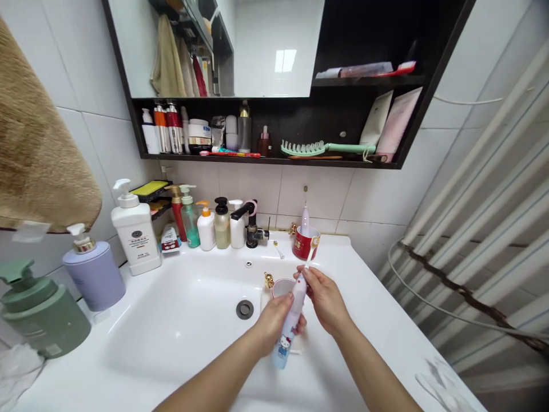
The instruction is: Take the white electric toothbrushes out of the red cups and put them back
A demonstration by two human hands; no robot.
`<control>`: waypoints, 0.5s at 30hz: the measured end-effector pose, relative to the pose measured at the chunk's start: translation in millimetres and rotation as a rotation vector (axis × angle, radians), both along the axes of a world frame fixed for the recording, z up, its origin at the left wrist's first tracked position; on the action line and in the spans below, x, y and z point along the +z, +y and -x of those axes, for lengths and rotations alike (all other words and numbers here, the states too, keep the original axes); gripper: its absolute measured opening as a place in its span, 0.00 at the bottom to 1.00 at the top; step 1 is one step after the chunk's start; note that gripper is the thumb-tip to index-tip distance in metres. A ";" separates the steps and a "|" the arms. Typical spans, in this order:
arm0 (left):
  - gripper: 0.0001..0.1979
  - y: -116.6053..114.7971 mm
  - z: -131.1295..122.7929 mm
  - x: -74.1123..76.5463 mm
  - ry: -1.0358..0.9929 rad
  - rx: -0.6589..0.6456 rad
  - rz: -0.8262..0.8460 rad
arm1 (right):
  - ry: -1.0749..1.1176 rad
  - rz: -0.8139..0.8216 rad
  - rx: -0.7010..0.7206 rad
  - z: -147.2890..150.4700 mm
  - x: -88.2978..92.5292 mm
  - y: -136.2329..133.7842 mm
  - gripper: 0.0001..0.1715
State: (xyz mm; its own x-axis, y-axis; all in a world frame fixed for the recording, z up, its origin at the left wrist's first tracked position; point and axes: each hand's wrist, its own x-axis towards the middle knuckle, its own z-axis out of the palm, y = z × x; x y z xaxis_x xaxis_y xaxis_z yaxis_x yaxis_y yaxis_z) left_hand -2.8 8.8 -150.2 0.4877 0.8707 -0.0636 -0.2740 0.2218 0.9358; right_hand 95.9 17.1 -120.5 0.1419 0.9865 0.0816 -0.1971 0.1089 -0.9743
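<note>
An electric toothbrush (pixel 283 346), pink at the top and pale blue at the base with a cartoon cat on it, is held tilted above the sink. My left hand (pixel 271 325) wraps round its handle. With the fingertips of my right hand (pixel 326 300) I grip its top, where the brush head (pixel 315 242) joins the handle. Behind my hands a white cup (pixel 283 286) with a gold-coloured handle is in the sink, partly hidden. On the back ledge, a red cup (pixel 302 247) holds another electric toothbrush (pixel 305 220). A loose brush head (pixel 278 250) lies beside that cup.
The white sink (pixel 171 320) has a dark drain (pixel 245 309) and a black tap (pixel 251 220). Several pump bottles (pixel 206 229) line the back left. Above hangs a dark shelf (pixel 274 161) with a green hairbrush (pixel 304 149). White pipes (pixel 472 189) stand at the right.
</note>
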 end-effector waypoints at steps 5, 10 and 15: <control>0.23 -4.3 -8.6 -9.8 0.112 0.023 -0.053 | 0.196 0.052 -0.014 -4.9 -3.0 -0.4 0.12; 0.22 -9.8 -14.2 -10.5 0.142 0.043 0.005 | 0.280 0.082 -0.027 -4.3 -8.0 3.0 0.11; 0.21 -9.1 -12.6 -11.9 0.203 0.084 -0.047 | 0.283 0.099 -0.021 -5.9 -11.1 5.4 0.12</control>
